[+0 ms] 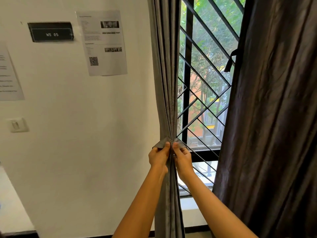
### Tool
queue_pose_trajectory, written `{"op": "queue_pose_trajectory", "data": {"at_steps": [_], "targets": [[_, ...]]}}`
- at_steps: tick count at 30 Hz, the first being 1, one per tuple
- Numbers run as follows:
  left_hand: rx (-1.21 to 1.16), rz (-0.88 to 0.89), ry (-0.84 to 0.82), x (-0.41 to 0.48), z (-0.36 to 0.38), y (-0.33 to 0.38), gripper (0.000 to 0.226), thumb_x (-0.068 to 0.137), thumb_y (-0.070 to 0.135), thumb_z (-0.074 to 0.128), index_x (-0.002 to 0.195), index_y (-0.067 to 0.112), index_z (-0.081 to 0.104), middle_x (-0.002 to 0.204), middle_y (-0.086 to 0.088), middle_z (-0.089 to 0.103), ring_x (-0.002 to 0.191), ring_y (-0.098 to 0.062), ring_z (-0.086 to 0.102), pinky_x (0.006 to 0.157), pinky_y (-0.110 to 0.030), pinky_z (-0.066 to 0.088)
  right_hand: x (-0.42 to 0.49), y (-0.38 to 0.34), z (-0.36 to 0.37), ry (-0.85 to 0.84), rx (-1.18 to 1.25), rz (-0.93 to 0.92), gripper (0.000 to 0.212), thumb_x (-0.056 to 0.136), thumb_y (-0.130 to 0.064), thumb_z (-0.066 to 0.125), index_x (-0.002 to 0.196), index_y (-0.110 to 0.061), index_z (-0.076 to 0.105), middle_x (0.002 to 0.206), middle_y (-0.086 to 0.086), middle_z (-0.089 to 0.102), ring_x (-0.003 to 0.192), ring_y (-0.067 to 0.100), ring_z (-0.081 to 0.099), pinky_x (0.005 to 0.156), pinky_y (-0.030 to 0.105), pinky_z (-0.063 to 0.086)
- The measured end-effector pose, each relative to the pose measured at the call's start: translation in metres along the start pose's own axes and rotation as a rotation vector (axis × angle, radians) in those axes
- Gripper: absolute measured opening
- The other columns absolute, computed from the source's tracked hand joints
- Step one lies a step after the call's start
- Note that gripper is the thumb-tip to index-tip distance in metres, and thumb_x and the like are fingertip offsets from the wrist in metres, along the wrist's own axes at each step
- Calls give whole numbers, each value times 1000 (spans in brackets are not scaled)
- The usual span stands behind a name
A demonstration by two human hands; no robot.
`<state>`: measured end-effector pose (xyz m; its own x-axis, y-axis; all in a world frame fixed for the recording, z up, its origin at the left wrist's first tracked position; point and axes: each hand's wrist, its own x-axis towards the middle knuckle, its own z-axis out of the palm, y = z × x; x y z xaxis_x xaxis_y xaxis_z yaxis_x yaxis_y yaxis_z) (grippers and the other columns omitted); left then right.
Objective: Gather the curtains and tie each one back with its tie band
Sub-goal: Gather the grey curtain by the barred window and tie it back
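- A dark nameplate [51,32] on the white wall [85,126] reads "WS 05" in pale letters.
- A printed sheet [103,43] beside it carries a QR code [93,61]; its text is too blurred to read.
- A second sheet [9,74] at the left edge is likewise unreadable.

The centre curtain [165,83] is plain mid-grey, its tie band [160,143] the same grey. The right curtain [274,117] is dark brown. The window grille [206,93] is black, its bars in a diagonal lattice. The wall [85,143] is white; the sign [51,32] at upper left is black with white letters.
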<state>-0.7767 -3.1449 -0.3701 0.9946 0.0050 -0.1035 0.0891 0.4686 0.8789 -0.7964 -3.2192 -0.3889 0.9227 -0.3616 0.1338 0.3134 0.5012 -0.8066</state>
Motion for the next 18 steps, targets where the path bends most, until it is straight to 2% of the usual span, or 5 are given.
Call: {"op": "queue_pose_trajectory", "data": {"at_steps": [3,9,13,15,18], "targets": [[-46,-2,-78,-5,-1,1,15,85,7,67,100,5,67,87,-6,71,77,-17,69,59,-21,54,0,-4,0,10,-106,-55,12,75,-16,73,84,-8,69,97,19,69,98,32,66,94,46,50],[-149,4,-175,-8,0,-8,25,91,2,56,115,0,61,89,-7,68,67,-10,69,55,-18,54,4,-4,-1,102,-141,-178,7,83,-8,69,90,-6,69,93,15,71,92,28,68,88,41,54],[-95,87,-211,-6,-1,-7,33,89,5,60,122,6,59,100,-7,69,88,-16,67,64,-17,56,3,-1,-2,166,-173,-237,16,85,-6,67,100,1,65,98,17,69,95,27,67,89,40,54],[-47,145,-230,-3,-2,-7,37,88,6,62,124,10,59,107,-8,68,98,-20,66,70,-19,56,2,-1,0,145,-187,-229,11,86,-2,64,97,-2,64,96,15,69,93,26,67,87,38,54],[52,211,-182,2,-2,-6,35,86,11,66,119,3,63,102,-7,70,96,-21,68,72,-21,57,1,-4,3,114,-186,-223,9,88,2,60,95,-2,63,92,13,67,93,27,66,84,33,56]]}}
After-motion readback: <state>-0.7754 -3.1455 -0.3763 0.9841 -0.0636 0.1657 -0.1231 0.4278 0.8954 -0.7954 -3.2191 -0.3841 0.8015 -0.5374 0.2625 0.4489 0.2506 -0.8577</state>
